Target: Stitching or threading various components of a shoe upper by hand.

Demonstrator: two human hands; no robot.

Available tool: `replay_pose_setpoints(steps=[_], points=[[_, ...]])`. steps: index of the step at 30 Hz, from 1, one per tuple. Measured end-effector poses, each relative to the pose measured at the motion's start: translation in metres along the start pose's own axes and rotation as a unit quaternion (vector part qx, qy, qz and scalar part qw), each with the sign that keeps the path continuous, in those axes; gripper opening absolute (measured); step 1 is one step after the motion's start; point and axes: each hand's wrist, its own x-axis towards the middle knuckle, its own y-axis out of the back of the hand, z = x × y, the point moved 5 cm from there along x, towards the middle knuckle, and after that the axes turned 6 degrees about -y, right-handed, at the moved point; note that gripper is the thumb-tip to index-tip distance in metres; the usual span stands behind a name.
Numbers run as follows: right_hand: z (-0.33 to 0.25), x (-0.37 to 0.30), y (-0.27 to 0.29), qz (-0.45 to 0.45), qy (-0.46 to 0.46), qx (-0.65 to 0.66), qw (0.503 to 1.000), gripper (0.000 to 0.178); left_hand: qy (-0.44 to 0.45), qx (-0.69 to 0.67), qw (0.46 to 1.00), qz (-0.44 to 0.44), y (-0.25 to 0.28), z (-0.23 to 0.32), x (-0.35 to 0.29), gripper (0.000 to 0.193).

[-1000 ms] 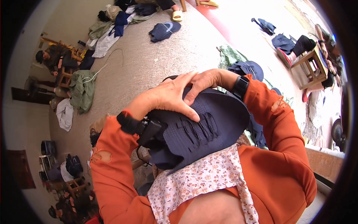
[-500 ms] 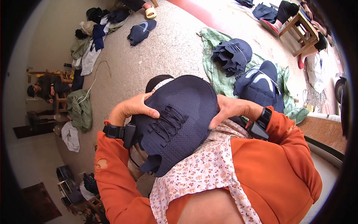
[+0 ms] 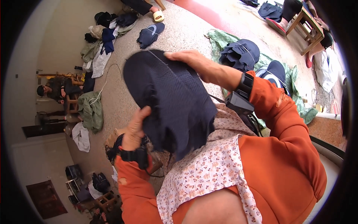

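Note:
In front of my lap I hold a thick bundle of navy knit shoe uppers (image 3: 179,108), its rounded end up at the left and its ragged, cut edges hanging toward my apron (image 3: 201,168). The thumb of my left hand (image 3: 134,128) presses on the bundle's near left side, its other fingers hidden behind. My right hand (image 3: 201,65) grips the far upper edge, where a thin string crosses the fabric. Both hands are closed on it. Part of the bundle is blurred by motion.
To the right, green sacking (image 3: 220,39) carries a tied bundle of navy uppers (image 3: 242,54) and another bundle (image 3: 274,72). One more bundle (image 3: 150,34) lies on the floor ahead. People sit nearby, one by a wooden stool (image 3: 305,31). Sacks (image 3: 91,112) lie at the left.
The bundle has been lifted and turned, so the laced face no longer shows and the ragged edges do. My right hand has moved to the top edge; my left has moved lower.

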Motion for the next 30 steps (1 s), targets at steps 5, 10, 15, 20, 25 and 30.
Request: replay_pose_setpoints(steps=[5, 10, 15, 20, 25, 30], points=[[0.055, -0.016, 0.023, -0.06, -0.119, 0.084, 0.987, 0.059, -0.019, 0.008, 1.0, -0.005, -0.018, -0.015, 0.0, 0.07], [0.033, -0.035, -0.005, -0.059, -0.205, 0.111, 0.971, 0.061, -0.069, 0.069, 0.995, -0.008, -0.018, -0.012, -0.017, 0.069], [0.026, -0.059, -0.048, -0.07, 0.125, -0.22, 0.965, 0.097, -0.129, 0.075, 0.988, -0.028, -0.033, -0.021, -0.058, 0.077], [0.045, -0.046, -0.058, -0.085, 0.195, -0.324, 0.922, 0.113, -0.117, 0.095, 0.986, 0.067, -0.012, -0.03, -0.077, 0.08], [0.054, -0.032, -0.052, -0.096, 0.18, -0.319, 0.925, 0.121, -0.213, 0.113, 0.964, 0.11, -0.001, 0.005, -0.058, 0.073], [0.023, -0.007, -0.028, -0.12, 0.073, -0.262, 0.955, 0.122, -0.173, 0.009, 0.982, 0.07, 0.004, 0.026, -0.028, 0.068]])
